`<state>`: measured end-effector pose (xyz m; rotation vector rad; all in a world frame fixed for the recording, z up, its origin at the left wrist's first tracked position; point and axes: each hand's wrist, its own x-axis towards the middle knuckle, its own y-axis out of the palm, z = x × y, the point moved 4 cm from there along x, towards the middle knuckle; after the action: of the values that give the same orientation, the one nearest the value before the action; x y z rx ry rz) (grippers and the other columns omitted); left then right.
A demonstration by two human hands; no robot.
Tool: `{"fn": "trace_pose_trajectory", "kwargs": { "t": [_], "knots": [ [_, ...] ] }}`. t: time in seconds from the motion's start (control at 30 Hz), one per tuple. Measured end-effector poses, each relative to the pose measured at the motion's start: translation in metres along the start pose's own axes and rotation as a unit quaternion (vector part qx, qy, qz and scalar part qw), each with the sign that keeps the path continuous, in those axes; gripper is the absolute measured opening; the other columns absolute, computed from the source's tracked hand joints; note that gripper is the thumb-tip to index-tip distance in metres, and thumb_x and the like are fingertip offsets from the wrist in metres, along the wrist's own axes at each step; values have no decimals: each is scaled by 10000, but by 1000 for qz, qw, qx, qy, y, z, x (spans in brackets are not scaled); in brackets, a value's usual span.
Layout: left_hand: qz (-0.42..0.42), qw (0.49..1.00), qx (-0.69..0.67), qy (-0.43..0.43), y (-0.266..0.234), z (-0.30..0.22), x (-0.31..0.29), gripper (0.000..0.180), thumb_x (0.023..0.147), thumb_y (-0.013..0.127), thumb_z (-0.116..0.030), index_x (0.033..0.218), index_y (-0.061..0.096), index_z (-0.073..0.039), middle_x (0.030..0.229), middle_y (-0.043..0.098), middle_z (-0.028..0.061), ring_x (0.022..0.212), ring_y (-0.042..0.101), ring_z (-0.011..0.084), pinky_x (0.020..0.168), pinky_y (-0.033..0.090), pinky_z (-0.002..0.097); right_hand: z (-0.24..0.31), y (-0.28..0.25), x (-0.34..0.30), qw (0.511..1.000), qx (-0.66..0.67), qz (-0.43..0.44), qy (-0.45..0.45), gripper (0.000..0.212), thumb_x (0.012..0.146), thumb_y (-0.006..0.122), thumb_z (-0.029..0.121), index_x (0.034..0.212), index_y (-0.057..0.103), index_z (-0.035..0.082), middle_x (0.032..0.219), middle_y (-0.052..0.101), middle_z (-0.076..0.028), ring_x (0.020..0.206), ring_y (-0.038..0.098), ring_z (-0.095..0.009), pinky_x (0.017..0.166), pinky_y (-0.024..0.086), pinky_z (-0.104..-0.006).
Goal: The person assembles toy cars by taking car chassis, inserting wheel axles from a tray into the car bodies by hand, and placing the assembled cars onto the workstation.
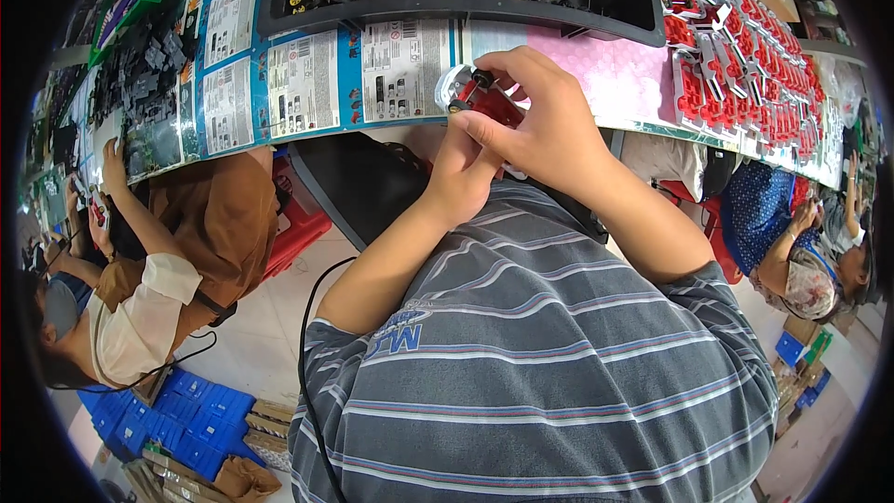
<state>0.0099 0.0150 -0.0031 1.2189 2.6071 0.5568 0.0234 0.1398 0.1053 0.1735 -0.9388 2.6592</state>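
Just in front of the table's near edge, both my hands are closed on a small toy car (pixel 501 110). It is turned with its red underside showing, and its shell is white. Black wheels (pixel 482 78) sit at one end of it. My left hand (pixel 463 170) grips the car from below, its fingers partly hidden behind the right hand. With thumb and bent fingers, my right hand (pixel 551 110) holds the car's upper side, close to the wheels.
Beyond my hands stands a black tray (pixel 456 7) of loose wheels and axles. Rows of red and white car bodies (pixel 736 61) lie on pink foam at the right. Printed sheets (pixel 305 84) cover the table; black parts (pixel 149 61) are heaped at left. People sit on both sides.
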Motion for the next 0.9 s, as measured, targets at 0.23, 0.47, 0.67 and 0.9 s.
{"fn": "trace_pose_trajectory", "kwargs": {
  "t": [0.23, 0.47, 0.67, 0.9],
  "knots": [
    [24, 998, 21, -47, 0, -2, -5, 408, 1043, 532, -254, 1376, 395, -62, 1207, 567, 59, 927, 586, 86, 673, 480, 212, -7, -6, -5, 999, 16, 26, 7, 542, 724, 867, 225, 1146, 637, -26, 1026, 658, -168, 852, 674, -282, 766, 557, -352],
    [-9, 999, -28, -34, -1, -14, 4, 612, 1047, 499, -279, 1537, 227, -34, 1296, 580, 124, 1012, 631, 143, 720, 516, 226, -47, -119, -7, 986, -28, -139, 90, 146, 856, 731, 129, 849, 718, -16, 725, 687, -89, 653, 622, -141, 632, 489, -283],
    [-15, 996, -66, -61, 8, -20, 16, 663, 1046, 507, -313, 1554, 191, -29, 1349, 547, 168, 1100, 627, 189, 886, 542, 299, -178, -216, 34, 912, -342, -194, 115, 405, 868, 732, 328, 1140, 700, 29, 1101, 697, -214, 982, 689, -324, 855, 537, -409],
    [-27, 997, -12, -66, 11, -16, 14, 680, 1040, 504, -374, 1547, 207, -33, 1323, 572, 160, 1023, 639, 150, 741, 538, 234, -215, -206, 49, 904, -396, -125, 101, 392, 798, 774, 286, 1068, 713, 9, 1053, 659, -232, 950, 661, -393, 868, 534, -447]
  ]
}}
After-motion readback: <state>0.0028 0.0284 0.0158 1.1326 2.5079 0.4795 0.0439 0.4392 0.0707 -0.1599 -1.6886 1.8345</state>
